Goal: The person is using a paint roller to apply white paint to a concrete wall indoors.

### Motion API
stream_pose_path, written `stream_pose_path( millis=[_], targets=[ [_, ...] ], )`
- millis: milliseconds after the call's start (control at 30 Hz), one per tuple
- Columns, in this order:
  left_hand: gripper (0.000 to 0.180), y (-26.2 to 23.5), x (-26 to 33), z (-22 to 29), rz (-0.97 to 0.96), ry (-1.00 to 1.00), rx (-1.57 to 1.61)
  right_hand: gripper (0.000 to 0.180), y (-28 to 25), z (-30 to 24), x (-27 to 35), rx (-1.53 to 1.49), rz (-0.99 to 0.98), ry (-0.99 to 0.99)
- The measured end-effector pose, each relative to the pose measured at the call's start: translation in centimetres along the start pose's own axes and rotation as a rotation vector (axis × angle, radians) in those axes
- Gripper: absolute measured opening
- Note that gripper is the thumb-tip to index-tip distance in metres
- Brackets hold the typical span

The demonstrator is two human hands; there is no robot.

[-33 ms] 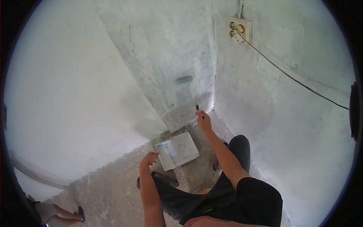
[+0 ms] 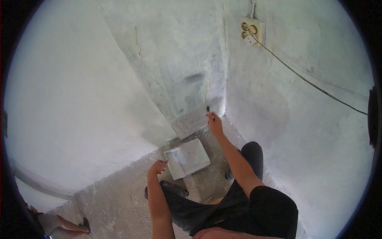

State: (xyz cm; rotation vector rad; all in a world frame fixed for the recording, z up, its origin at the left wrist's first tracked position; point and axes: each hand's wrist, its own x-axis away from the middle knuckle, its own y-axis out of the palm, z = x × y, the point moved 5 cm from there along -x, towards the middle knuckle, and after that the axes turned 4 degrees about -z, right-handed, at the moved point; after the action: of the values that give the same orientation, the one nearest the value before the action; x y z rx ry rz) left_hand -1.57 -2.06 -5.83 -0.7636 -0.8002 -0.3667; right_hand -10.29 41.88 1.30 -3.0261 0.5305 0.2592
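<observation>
My right hand (image 2: 215,122) is closed round the black handle of a paint roller (image 2: 207,108), held up against the pale, patchy wall (image 2: 167,51) near the corner. A thin frame runs up the wall from the handle, and a dark blurred bar shows beside its upper end; whether that is the sleeve or its shadow is unclear. My left hand (image 2: 159,166) hangs over my knee with loosely bent fingers and holds nothing visible. It is close to the left edge of a white-smeared paint tray (image 2: 178,173) on the floor.
A socket block (image 2: 258,28) with a cable (image 2: 304,79) slung across is on the right wall. Between my legs a round bucket (image 2: 214,200) is partly hidden. Another person's legs (image 2: 69,226) show at the lower left. The floor (image 2: 115,195) is rough and dusty.
My right hand has moved slightly up the wall with the paint roller, and the dark bar has shifted up too. My left hand and the tray look the same.
</observation>
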Motion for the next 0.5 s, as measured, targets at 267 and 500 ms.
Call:
stream_pose_path(
  millis=[267,500],
  targets=[
    [0.072,-0.6,-0.3,-0.2,-0.003,0.004,-0.004,0.045,-2.6,-3.8,-3.7,0.047,-0.022,-0.005],
    [0.071,0.2,-0.7,1.7,0.019,0.051,-0.013,0.044,-2.9,6.0,2.6,0.441,-0.024,0.103]
  ],
)
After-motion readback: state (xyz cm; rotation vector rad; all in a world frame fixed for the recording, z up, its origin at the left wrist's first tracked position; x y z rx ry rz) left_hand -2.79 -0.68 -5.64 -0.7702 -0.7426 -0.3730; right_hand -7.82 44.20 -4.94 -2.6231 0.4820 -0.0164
